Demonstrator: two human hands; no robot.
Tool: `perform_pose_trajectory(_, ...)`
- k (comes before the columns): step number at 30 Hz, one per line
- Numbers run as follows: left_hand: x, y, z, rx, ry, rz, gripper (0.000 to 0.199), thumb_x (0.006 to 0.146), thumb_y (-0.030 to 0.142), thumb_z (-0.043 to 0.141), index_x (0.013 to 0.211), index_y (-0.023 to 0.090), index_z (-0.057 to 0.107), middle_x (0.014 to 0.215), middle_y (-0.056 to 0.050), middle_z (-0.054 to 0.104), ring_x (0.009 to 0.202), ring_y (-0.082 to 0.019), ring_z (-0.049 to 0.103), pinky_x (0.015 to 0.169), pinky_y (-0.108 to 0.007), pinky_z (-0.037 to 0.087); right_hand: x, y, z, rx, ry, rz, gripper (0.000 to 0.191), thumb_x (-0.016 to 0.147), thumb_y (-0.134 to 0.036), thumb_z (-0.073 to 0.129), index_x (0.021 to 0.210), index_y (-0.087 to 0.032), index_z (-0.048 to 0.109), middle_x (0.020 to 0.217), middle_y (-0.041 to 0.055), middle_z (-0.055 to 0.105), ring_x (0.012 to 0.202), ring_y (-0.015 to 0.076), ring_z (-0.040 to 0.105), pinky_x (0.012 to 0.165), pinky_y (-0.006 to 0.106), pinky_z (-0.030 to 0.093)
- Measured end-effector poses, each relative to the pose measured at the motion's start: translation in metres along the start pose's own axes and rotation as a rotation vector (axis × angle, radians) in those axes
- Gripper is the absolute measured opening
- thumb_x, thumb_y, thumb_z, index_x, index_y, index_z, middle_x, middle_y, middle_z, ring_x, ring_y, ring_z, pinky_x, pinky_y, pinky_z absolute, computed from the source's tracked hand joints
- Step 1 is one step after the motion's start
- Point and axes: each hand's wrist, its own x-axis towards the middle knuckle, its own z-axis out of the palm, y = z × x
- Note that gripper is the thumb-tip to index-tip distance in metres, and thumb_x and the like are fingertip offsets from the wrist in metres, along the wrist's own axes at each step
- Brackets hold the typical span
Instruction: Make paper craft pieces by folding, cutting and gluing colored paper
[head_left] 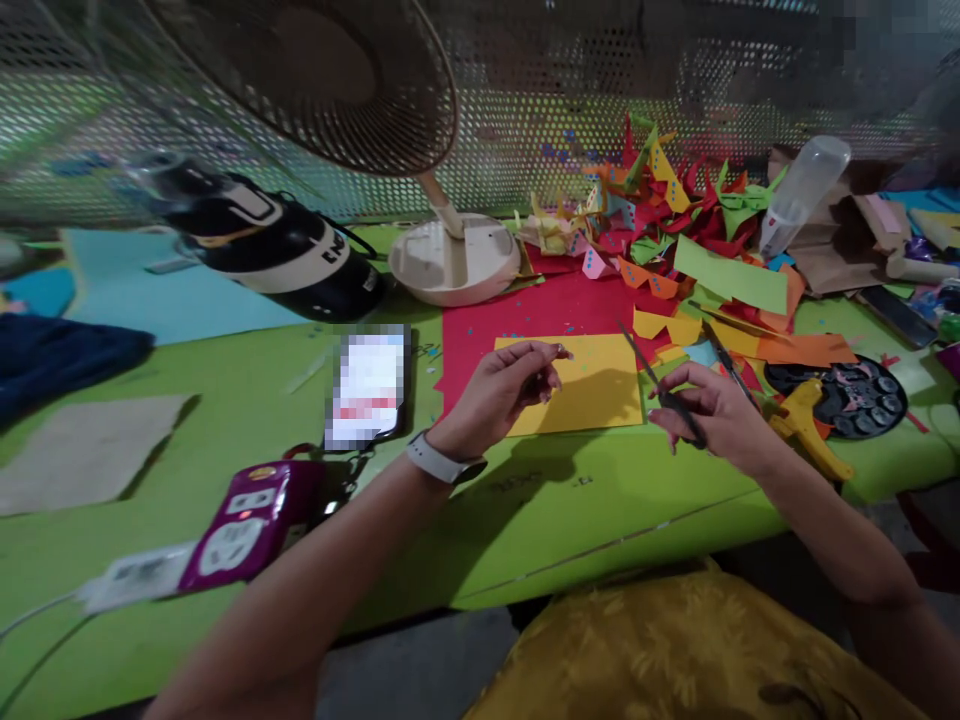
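My right hand [705, 410] has its fingers round the handles of a pair of scissors [640, 352], whose blade points away and to the left. Beneath the scissors' tip lies the right edge of a yellow paper sheet [600, 385]. My left hand [517, 380], with a pale watch on its wrist, hovers over that sheet's left half. Its fingers are curled and pinched together; anything between them is too small to make out. Under the yellow sheet is a larger red sheet [480, 325]. A second dark, narrow tool [727, 362] lies just beyond my right hand.
A pile of folded coloured paper pieces [667, 210] fills the back right, beside a clear plastic bottle [806, 195]. A yellow glue gun [814, 430] is at right. Leftward are a fan base [454, 270], a black bottle [300, 255], a phone [369, 388] and a purple device [251, 520].
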Motion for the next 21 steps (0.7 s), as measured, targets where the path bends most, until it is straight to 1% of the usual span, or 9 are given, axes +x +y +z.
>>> perform_pose_trajectory(2, 0.003, 0.000, -0.001, -0.004, 0.022, 0.007, 0.019, 0.070, 0.032, 0.077, 0.078, 0.016, 0.069, 0.056, 0.000, 0.062, 0.048, -0.008, 0.050, 0.044, -0.019, 0.034, 0.001, 0.010, -0.001, -0.190, 0.005, -0.027, 0.044, 0.071, -0.054, 0.076, 0.092, -0.023, 0.053, 0.060, -0.0060, 0.058, 0.052, 0.0109, 0.051, 0.050, 0.026, 0.036)
perform_pose_trajectory(5, 0.006, 0.002, -0.005, 0.017, 0.031, 0.032, 0.024, 0.071, 0.032, 0.076, 0.087, 0.017, 0.070, 0.063, 0.000, 0.065, 0.052, -0.008, 0.053, 0.046, -0.019, 0.034, 0.003, 0.021, -0.004, -0.584, 0.069, -0.069, 0.034, 0.078, -0.050, 0.071, 0.094, -0.022, 0.058, 0.058, -0.0062, 0.054, 0.051, 0.0108, 0.045, 0.050, 0.026, 0.026)
perform_pose_trajectory(8, 0.012, 0.008, -0.013, 0.154, -0.029, 0.065, 0.032, 0.075, 0.035, 0.073, 0.101, 0.017, 0.069, 0.078, -0.004, 0.071, 0.061, -0.010, 0.060, 0.050, -0.020, 0.037, 0.004, 0.022, -0.012, -0.850, 0.081, -0.058, 0.030, 0.080, -0.046, 0.070, 0.097, -0.022, 0.064, 0.062, -0.0043, 0.059, 0.056, 0.0128, 0.051, 0.053, 0.026, 0.027)
perform_pose_trajectory(11, 0.026, 0.016, -0.022, 0.380, -0.080, 0.141, 0.032, 0.081, 0.037, 0.069, 0.104, 0.017, 0.064, 0.094, -0.010, 0.074, 0.073, -0.015, 0.068, 0.055, -0.022, 0.042, 0.006, 0.018, -0.021, -0.947, 0.070, -0.044, 0.033, 0.080, -0.047, 0.070, 0.103, -0.024, 0.068, 0.072, -0.0013, 0.068, 0.064, 0.0151, 0.058, 0.056, 0.025, 0.031)
perform_pose_trajectory(14, 0.051, 0.023, -0.029, 0.539, -0.070, 0.228, 0.031, 0.082, 0.034, 0.068, 0.105, 0.017, 0.057, 0.083, -0.009, 0.074, 0.065, -0.017, 0.068, 0.051, -0.023, 0.041, 0.011, 0.017, -0.029, -1.007, 0.074, -0.045, 0.032, 0.081, -0.048, 0.068, 0.103, -0.025, 0.070, 0.079, 0.0009, 0.072, 0.066, 0.0163, 0.061, 0.057, 0.026, 0.032)
perform_pose_trajectory(16, 0.070, 0.025, -0.032, 0.646, -0.031, 0.308, 0.032, 0.083, 0.033, 0.067, 0.108, 0.017, 0.056, 0.077, -0.007, 0.073, 0.064, -0.018, 0.068, 0.053, -0.024, 0.044, 0.015, 0.017, -0.032, -1.038, 0.071, -0.033, 0.030, 0.082, -0.047, 0.067, 0.102, -0.025, 0.071, 0.079, 0.0011, 0.073, 0.065, 0.0164, 0.061, 0.057, 0.026, 0.031)
perform_pose_trajectory(18, 0.090, 0.024, -0.035, 0.712, -0.021, 0.345, 0.027, 0.083, 0.034, 0.067, 0.103, 0.017, 0.059, 0.077, -0.008, 0.073, 0.065, -0.019, 0.069, 0.055, -0.026, 0.046, 0.018, 0.018, -0.034, -1.051, 0.071, -0.013, 0.029, 0.082, -0.046, 0.067, 0.102, -0.025, 0.071, 0.079, 0.0012, 0.073, 0.065, 0.0169, 0.061, 0.057, 0.026, 0.031)
perform_pose_trajectory(19, 0.099, 0.023, -0.036, 0.834, -0.038, 0.386, 0.023, 0.086, 0.037, 0.062, 0.099, 0.017, 0.061, 0.079, -0.009, 0.073, 0.068, -0.020, 0.069, 0.058, -0.027, 0.048, 0.019, 0.019, -0.035, -1.056, 0.073, -0.015, 0.029, 0.082, -0.047, 0.067, 0.101, -0.025, 0.072, 0.080, 0.0015, 0.073, 0.067, 0.0174, 0.062, 0.057, 0.026, 0.031)
perform_pose_trajectory(21, 0.114, 0.021, -0.040, 0.947, -0.018, 0.438, 0.024, 0.087, 0.038, 0.059, 0.097, 0.016, 0.065, 0.084, -0.011, 0.073, 0.078, -0.024, 0.071, 0.068, -0.032, 0.052, 0.021, 0.021, -0.035, -1.078, 0.077, -0.064, 0.030, 0.082, -0.049, 0.068, 0.100, -0.025, 0.072, 0.085, 0.0029, 0.072, 0.074, 0.0189, 0.063, 0.059, 0.026, 0.032)
